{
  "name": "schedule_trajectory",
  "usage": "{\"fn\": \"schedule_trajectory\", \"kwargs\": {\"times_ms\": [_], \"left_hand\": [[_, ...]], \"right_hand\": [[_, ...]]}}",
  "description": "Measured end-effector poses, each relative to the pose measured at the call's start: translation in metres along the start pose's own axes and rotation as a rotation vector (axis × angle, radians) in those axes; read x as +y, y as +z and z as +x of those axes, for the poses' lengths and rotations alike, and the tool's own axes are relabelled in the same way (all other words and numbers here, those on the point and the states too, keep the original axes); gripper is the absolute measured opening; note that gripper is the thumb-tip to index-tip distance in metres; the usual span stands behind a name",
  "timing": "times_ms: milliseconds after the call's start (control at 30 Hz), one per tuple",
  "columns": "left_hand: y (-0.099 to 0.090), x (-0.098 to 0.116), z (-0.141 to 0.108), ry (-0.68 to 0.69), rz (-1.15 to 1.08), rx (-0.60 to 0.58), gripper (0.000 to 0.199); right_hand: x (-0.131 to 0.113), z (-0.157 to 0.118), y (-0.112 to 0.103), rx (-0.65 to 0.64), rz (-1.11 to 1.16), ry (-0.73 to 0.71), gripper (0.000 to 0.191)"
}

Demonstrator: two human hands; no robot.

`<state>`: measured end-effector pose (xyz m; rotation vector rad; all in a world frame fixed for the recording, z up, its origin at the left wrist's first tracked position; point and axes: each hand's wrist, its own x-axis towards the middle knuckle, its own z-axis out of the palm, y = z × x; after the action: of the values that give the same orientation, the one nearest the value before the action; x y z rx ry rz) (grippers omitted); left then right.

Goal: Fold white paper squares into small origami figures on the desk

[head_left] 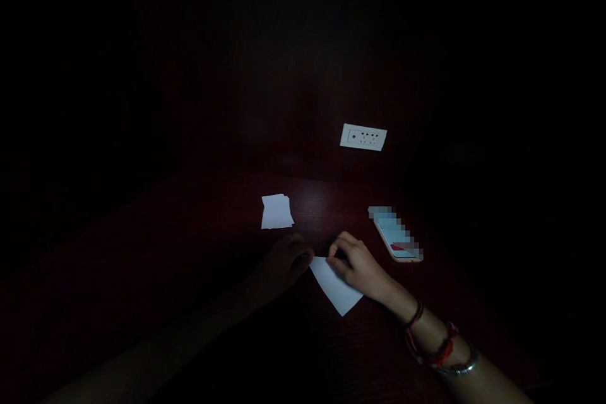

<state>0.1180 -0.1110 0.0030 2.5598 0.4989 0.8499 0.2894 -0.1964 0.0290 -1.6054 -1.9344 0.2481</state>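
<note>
On the counter (pixel 322 205), nearer than a paper stack (pixel 277 211), left hand (pixel 284 259) and right hand (pixel 360 268) pinch a white sheet (pixel 339 293) by its far edge, apparently working that edge, next needing steady control.

A dark reddish table (pixel 319 202) bears a small pile of white papers (pixel 277 211), a lit phone (pixel 394 233) farther right and, nearer, a single white sheet (pixel 338 290).

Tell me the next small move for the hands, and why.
Probably slide the right hand rightward along the far edge of the paper, since it touches that edge while the left hand, at the left corner, could steady it.
</note>
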Motion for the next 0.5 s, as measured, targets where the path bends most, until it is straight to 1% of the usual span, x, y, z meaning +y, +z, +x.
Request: {"fn": "schedule_trajectory", "kwargs": {"times_ms": [67,200,367,500], "left_hand": [[-0.001,0.004,0.001,0.011,0.014,0.03,0.012],[-0.001,0.011,0.001,0.037,0.035,0.058,0.01],[-0.002,0.015,0.0,0.049,0.01,0.047,0.009],[-0.004,0.01,0.0,0.05,-0.014,0.084,0.008]], "right_hand": [[-0.006,-0.001,-0.002,0.029,-0.009,-0.054,0.006],[-0.016,-0.001,-0.003,0.029,-0.015,-0.134,0.008],[-0.018,0.0,-0.002,0.028,-0.004,-0.132,0.009],[-0.012,0.0,-0.005,0.027,-0.004,-0.11,0.009]]}}
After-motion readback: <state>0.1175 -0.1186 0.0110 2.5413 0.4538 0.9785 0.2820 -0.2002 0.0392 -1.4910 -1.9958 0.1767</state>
